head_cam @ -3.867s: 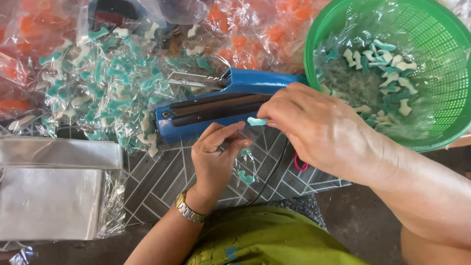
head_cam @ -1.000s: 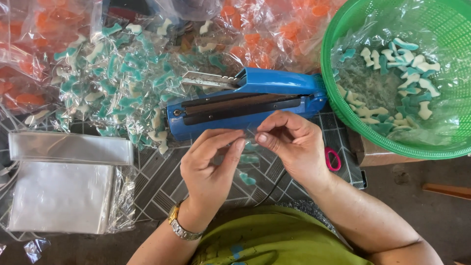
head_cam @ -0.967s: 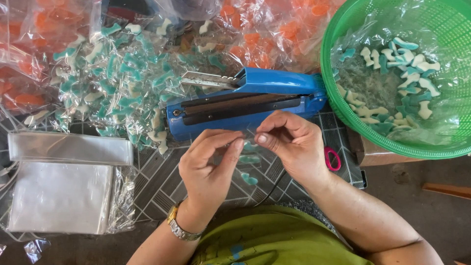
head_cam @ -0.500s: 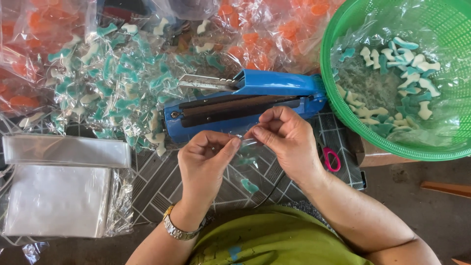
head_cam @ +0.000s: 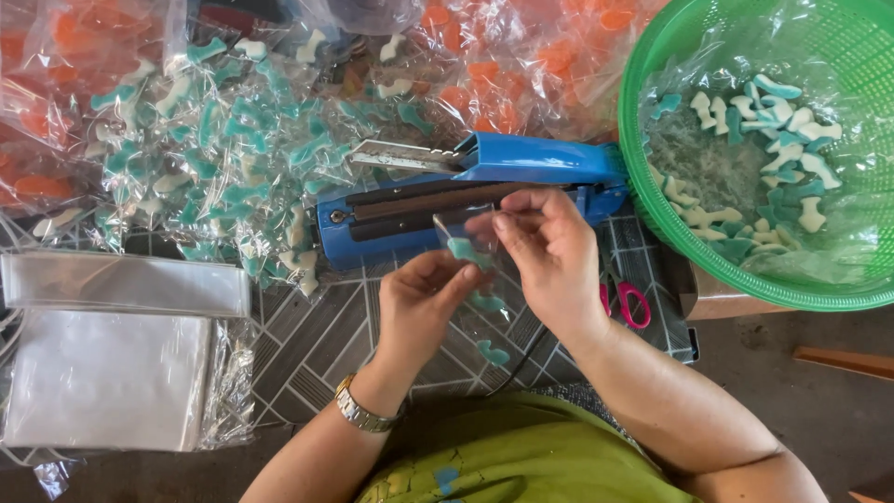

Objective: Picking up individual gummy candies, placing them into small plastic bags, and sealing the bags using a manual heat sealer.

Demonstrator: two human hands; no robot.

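head view: the landmark is the blue plastic heat sealer with the dark sealing strip (head_cam: 466, 191), lying across the patterned mat with its lid raised. just in front of its strip, both hands meet on a small clear plastic bag (head_cam: 463, 225) that has a teal and white gummy candy (head_cam: 461, 249) inside it. the left hand (head_cam: 419, 303) is closed in a pinch, thumb and fingers on the lower part of the bag near the candy. the right hand (head_cam: 549, 256) is also closed in a pinch, its fingertips holding the bag's upper edge right next to the sealer's strip. a couple more teal candies (head_cam: 492, 352) lie on the mat nearer the person than the sealer, below the hands.

to do this well, by my judgement, the open edge should be kept flat and taut between the two pinches, with the candy kept low in the bag so it stays away from the edge.

right of the sealer stands a round green plastic mesh basket (head_cam: 652, 56) lined with clear film and holding loose teal and white candies. behind and left of the sealer lies a heap of filled clear packets of teal and orange candies (head_cam: 214, 140). well to the left, nearer the person, are stacks of flat empty clear bags (head_cam: 112, 373). pink-handled scissors (head_cam: 626, 303) lie just right of the right hand.
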